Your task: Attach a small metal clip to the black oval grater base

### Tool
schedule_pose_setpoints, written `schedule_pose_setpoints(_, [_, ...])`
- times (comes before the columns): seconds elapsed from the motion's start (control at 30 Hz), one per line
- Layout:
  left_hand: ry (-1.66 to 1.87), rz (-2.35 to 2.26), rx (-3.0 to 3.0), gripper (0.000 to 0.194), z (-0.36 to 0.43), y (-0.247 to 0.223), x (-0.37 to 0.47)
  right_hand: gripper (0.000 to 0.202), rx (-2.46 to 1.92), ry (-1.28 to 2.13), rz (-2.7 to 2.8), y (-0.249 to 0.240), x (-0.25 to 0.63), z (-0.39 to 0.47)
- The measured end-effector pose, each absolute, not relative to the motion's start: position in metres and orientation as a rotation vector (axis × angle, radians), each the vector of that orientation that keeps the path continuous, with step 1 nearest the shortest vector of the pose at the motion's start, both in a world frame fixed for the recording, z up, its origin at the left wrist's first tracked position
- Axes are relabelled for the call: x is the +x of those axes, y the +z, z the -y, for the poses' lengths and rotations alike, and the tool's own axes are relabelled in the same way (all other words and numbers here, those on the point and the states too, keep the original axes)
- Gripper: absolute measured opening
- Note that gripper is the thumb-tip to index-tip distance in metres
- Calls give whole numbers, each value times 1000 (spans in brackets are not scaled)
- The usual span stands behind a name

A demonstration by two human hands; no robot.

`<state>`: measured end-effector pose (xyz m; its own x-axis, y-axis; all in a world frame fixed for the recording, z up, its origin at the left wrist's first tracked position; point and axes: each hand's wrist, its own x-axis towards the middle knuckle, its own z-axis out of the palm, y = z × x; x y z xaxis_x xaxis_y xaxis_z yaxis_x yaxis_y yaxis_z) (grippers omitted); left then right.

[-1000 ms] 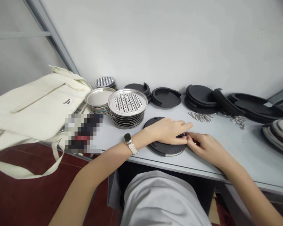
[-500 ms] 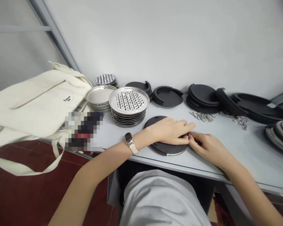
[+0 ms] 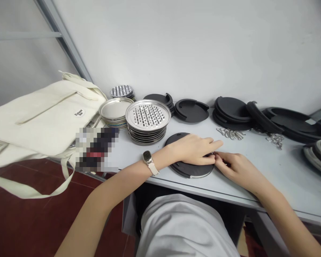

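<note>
A round black disc [image 3: 178,170] with a raised rim lies flat near the table's front edge, a strip of shiny metal showing along its near side. Across its top rests my left hand [image 3: 194,148], fingers stretched out and partly spread, thumb reaching to the right rim. At that rim my right hand [image 3: 232,165] is closed in a pinch, its fingertips meeting those of the left. Something small and dark sits between the fingertips, mostly hidden. Behind the disc, several small metal clips [image 3: 231,134] lie in a loose pile.
To the left stand a stack of metal grater discs [image 3: 148,117] and a stack of plain metal discs [image 3: 116,108]. Black round holders [image 3: 192,110] line the wall. A cream bag [image 3: 45,107] covers the left end. More round pieces [image 3: 319,155] are stacked at right.
The view has shifted slightly. Both hands keep nearly the same place and pose at the black disc.
</note>
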<state>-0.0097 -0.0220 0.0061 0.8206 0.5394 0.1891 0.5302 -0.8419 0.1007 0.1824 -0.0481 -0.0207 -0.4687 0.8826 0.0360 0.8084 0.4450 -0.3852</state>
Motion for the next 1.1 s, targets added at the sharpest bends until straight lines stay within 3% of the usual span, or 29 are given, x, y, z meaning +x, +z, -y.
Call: schedule_pose_setpoints(1.1, [326, -907, 3011, 27, 22, 9, -9, 36, -1431, 397, 2464, -21, 182, 48])
